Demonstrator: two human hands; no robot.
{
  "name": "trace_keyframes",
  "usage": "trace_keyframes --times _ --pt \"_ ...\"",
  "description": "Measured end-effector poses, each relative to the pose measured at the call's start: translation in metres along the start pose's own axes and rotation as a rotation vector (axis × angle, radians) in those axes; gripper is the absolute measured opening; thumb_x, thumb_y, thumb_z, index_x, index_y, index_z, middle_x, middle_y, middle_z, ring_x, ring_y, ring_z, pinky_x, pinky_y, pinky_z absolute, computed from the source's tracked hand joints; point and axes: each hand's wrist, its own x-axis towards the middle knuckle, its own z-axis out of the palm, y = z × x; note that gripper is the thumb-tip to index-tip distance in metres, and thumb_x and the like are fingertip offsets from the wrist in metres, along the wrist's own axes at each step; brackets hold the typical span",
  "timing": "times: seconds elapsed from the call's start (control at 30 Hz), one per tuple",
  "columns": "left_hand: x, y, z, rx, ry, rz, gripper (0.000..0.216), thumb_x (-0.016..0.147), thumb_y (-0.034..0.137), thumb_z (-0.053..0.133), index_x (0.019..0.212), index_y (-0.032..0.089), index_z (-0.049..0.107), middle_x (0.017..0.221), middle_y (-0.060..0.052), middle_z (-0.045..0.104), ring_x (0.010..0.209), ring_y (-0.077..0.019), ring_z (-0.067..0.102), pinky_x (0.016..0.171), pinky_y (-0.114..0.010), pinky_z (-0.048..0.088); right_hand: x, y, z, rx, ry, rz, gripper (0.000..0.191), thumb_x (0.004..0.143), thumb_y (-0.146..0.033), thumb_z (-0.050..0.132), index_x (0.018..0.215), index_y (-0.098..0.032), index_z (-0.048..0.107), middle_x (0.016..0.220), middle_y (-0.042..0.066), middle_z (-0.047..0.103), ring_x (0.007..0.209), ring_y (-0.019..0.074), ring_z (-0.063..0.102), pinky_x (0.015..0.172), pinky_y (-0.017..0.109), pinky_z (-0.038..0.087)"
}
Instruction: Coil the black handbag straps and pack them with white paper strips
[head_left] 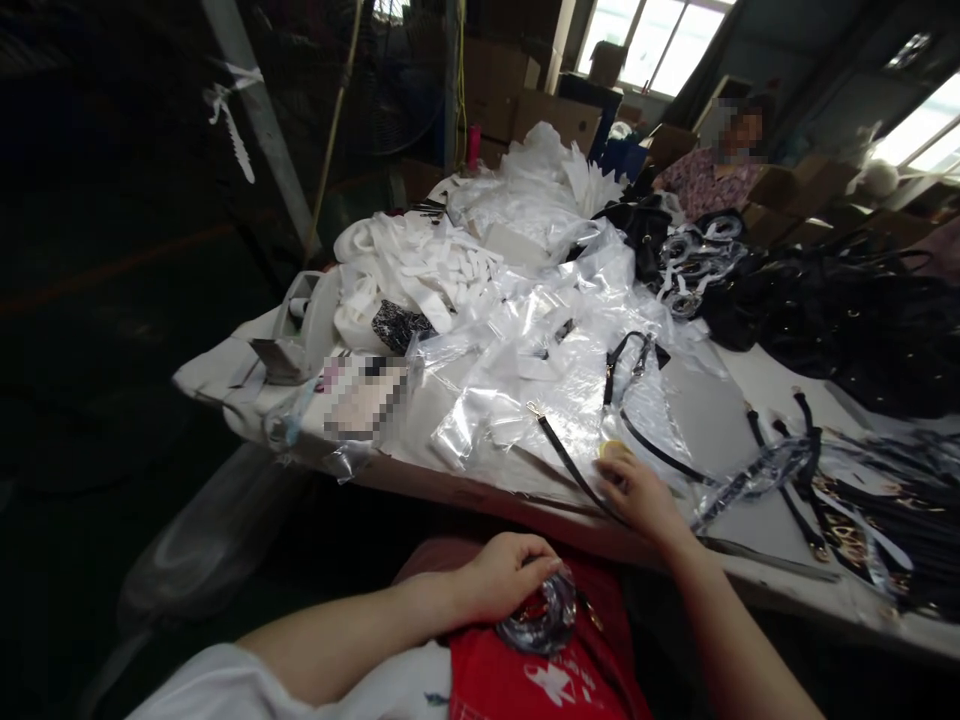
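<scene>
My left hand (517, 578) is closed on a coiled strap (541, 620) wrapped in clear plastic, held low over a red apron (547, 675). A gold-coloured clip shows beside the coil. At the table's front edge my right hand (639, 495) has its fingers curled against a small yellow roll (616, 450), which looks like tape. A black strap (566, 455) with a metal clasp runs across the table and passes under this hand. Farther back lies another black strap (611, 370) on clear plastic bags (517, 350).
White strips (420, 265) are heaped at the back left, near a tape dispenser (289, 350). Black bags (847, 320) and several black straps (885, 490) cover the right side. A person (712, 180) is across the table. A metal post (262, 120) stands at left.
</scene>
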Motion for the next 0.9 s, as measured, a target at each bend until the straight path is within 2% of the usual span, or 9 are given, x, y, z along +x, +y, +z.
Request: trace_keyframes --times 0.17,0.27,0.37,0.47,0.57,0.63,0.73,0.8,0.9 --pt "0.0 0.008 0.002 0.039 0.018 -0.034 0.03 0.086 0.034 0.053 0.093 0.013 0.072 0.087 -0.005 0.071 0.077 -0.0168 0.063 0.068 -0.023 0.046 -0.003 -0.016 0.019 -0.16 0.057 -0.019 0.028 0.09 -0.028 0.045 0.102 -0.018 0.069 0.101 0.01 0.066 0.087 0.0227 0.062 0.079 0.034 0.047" --pt "0.0 0.009 0.003 0.031 0.021 -0.037 0.03 0.085 0.034 0.053 0.093 0.013 0.072 0.087 -0.006 0.071 0.078 -0.0173 0.063 0.069 -0.024 0.046 -0.007 -0.017 0.01 -0.23 0.144 0.078 0.028 0.091 -0.028 0.043 0.094 -0.013 0.066 0.091 0.014 0.064 0.085 0.0273 0.061 0.075 0.038 0.046" --pt "0.0 0.008 0.003 0.032 0.019 -0.044 0.032 0.086 0.038 0.054 0.093 0.012 0.071 0.086 -0.006 0.07 0.076 -0.017 0.062 0.068 -0.024 0.045 -0.01 -0.01 -0.009 -0.225 0.217 0.2 0.029 0.092 -0.028 0.039 0.098 -0.012 0.062 0.092 0.017 0.065 0.079 0.028 0.063 0.069 0.038 0.045" --pt "-0.001 0.008 0.005 0.042 0.023 -0.056 0.035 0.087 0.042 0.053 0.093 0.012 0.07 0.084 -0.006 0.069 0.073 -0.0158 0.06 0.064 -0.023 0.044 -0.017 -0.009 -0.031 -0.149 0.24 0.278 0.028 0.094 -0.031 0.038 0.106 -0.015 0.057 0.088 0.013 0.069 0.075 0.0246 0.065 0.066 0.034 0.046" --pt "-0.002 0.01 0.006 0.062 0.023 -0.047 0.035 0.088 0.042 0.052 0.093 0.013 0.07 0.084 -0.005 0.068 0.072 -0.0149 0.059 0.065 -0.022 0.044 -0.028 -0.023 -0.046 0.106 0.216 0.312 0.025 0.092 -0.036 0.041 0.104 -0.02 0.054 0.08 0.005 0.071 0.077 0.0217 0.068 0.068 0.031 0.049" --pt "-0.001 0.01 0.006 0.075 0.017 -0.012 0.033 0.088 0.041 0.052 0.092 0.013 0.07 0.086 -0.005 0.069 0.076 -0.0152 0.06 0.069 -0.023 0.045 -0.037 -0.037 -0.052 0.278 0.175 0.331 0.025 0.09 -0.041 0.044 0.101 -0.021 0.055 0.073 0.002 0.07 0.072 0.0202 0.068 0.066 0.029 0.049" --pt "-0.001 0.01 0.007 0.075 0.004 0.015 0.031 0.089 0.038 0.053 0.092 0.014 0.07 0.09 -0.005 0.07 0.082 -0.0161 0.061 0.075 -0.023 0.046 -0.051 -0.056 -0.052 0.381 0.089 0.328 0.027 0.09 -0.047 0.048 0.093 -0.022 0.057 0.062 -0.001 0.064 0.058 0.0169 0.062 0.059 0.027 0.048" --pt "-0.001 0.009 0.007 0.059 -0.004 0.013 0.03 0.089 0.037 0.052 0.094 0.014 0.071 0.093 -0.005 0.07 0.085 -0.0166 0.062 0.077 -0.024 0.047 -0.061 -0.068 -0.046 0.436 0.061 0.303 0.027 0.09 -0.048 0.05 0.09 -0.022 0.057 0.061 -0.002 0.062 0.056 0.0161 0.061 0.057 0.027 0.048" --pt "-0.003 0.009 0.007 0.022 -0.029 0.04 0.036 0.091 0.041 0.05 0.099 0.013 0.07 0.096 -0.006 0.07 0.087 -0.0173 0.063 0.08 -0.024 0.047 -0.077 -0.084 -0.034 0.353 0.108 0.137 0.019 0.092 -0.039 0.051 0.091 -0.022 0.059 0.071 0.001 0.066 0.062 0.0166 0.064 0.061 0.027 0.051"
